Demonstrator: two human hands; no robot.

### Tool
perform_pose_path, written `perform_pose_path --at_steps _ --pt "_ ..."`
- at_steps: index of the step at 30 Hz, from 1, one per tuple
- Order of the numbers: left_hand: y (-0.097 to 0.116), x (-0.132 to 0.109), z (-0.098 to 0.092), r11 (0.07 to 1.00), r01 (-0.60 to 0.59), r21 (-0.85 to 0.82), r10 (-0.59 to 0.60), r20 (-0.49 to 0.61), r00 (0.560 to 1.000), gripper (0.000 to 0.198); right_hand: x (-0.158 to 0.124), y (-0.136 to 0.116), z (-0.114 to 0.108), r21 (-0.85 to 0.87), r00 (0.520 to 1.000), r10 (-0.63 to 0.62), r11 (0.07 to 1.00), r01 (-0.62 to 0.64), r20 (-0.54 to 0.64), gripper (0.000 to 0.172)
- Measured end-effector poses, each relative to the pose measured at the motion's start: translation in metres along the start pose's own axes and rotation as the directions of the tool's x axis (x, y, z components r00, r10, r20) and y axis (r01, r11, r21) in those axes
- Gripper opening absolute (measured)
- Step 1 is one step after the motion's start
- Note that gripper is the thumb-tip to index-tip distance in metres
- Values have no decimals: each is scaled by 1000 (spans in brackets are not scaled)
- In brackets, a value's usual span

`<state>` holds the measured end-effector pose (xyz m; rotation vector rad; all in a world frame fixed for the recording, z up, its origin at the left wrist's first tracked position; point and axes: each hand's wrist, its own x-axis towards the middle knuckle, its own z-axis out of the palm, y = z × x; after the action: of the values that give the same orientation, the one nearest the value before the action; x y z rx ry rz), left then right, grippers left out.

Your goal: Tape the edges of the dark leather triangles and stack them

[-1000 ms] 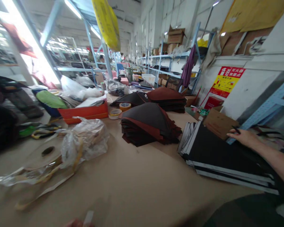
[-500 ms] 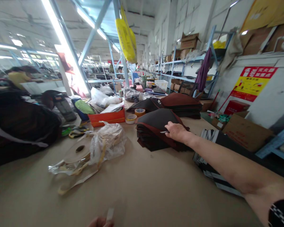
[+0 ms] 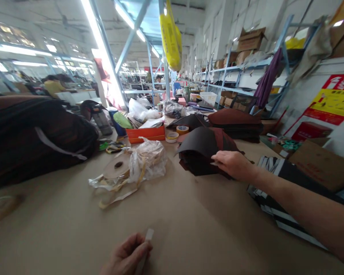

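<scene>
My left hand, low in the view, is closed in a pinch on a narrow whitish strip of tape whose end sticks up past the fingertips. My right hand reaches forward to the stack of dark grey and brown pieces. Its fingers are closed on the near edge of the top dark piece, which bulges up in a curve. A small pale slim object shows under those fingertips; its kind is unclear. Left of the stack, a roll of pale tape lies beside a crumpled clear plastic bag.
A large dark bundle stands at the left, another tape roll before it. Behind are an orange box, small tape rolls and a brown-topped stack. Black and grey striped pieces lie under my right forearm.
The view has swung left. My left hand has risen further into view with the strip. My right hand has drawn nearer at the stack, and its top piece now bulges upward.
</scene>
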<state>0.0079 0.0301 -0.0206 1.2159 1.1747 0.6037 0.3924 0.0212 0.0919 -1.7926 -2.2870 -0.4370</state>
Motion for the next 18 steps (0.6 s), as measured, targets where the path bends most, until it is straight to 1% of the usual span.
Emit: perform_pose_path --at_steps 2,4,6,8,11,13,14,15,16,17,18 --pt "6 -6 -3 1000 11 15 -12 44 999 49 -30 -28 10 -8 986 -165 986 165 36 20" --pt "13 -13 -5 999 23 39 -25 57 998 44 -63 -53 27 -9 956 -274 961 277 101 18" --pt "18 -19 -4 997 45 63 -49 62 997 39 -95 -70 46 14 932 -332 943 333 143 20" --pt "20 -25 1 993 69 99 -78 96 992 36 -123 -77 63 49 931 -343 939 339 127 24" --pt "22 -33 14 985 81 154 -108 181 977 32 -152 -72 79 112 944 -317 945 306 92 31" --pt "25 -36 26 981 57 183 -101 240 965 29 -163 -66 81 174 953 -288 947 269 91 32" --pt "27 -38 32 979 38 200 -93 270 958 26 -166 -65 79 214 962 -254 950 229 99 32" --pt "29 -38 40 976 14 219 -82 301 950 24 -167 -65 76 268 973 -202 949 165 116 31" --pt "31 -39 47 971 -12 239 -70 333 940 23 -166 -68 71 337 980 -132 939 75 148 30" --pt "33 -39 55 966 -39 257 -60 364 930 22 -163 -73 65 417 980 -46 908 -40 196 30" --pt "34 -39 62 960 -67 271 -46 392 919 21 -158 -80 58 502 967 45 848 -170 252 30"
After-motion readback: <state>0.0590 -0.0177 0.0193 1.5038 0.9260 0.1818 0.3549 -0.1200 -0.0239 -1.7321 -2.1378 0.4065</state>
